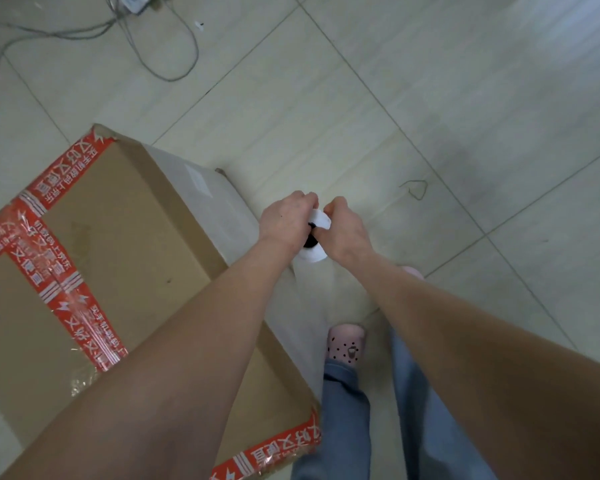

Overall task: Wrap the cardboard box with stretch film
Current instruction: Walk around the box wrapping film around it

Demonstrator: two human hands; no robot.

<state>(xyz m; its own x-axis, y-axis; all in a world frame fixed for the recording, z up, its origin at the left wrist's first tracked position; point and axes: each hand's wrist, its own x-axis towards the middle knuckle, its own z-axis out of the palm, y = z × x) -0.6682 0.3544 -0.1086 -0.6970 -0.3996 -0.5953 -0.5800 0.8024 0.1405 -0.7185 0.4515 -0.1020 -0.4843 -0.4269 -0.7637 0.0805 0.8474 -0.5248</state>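
Observation:
A large cardboard box sealed with red printed tape stands on the floor at the left. Clear stretch film covers its right side and runs toward a white roll of film, held upright just right of the box. My left hand grips the roll's top from the left. My right hand grips it from the right. The fingers of both hands curl round the top end, hiding most of it.
Pale tiled floor stretches ahead and to the right. Grey cables loop across the floor at the upper left. My legs in blue jeans and a pink slipper stand right beside the box's near corner.

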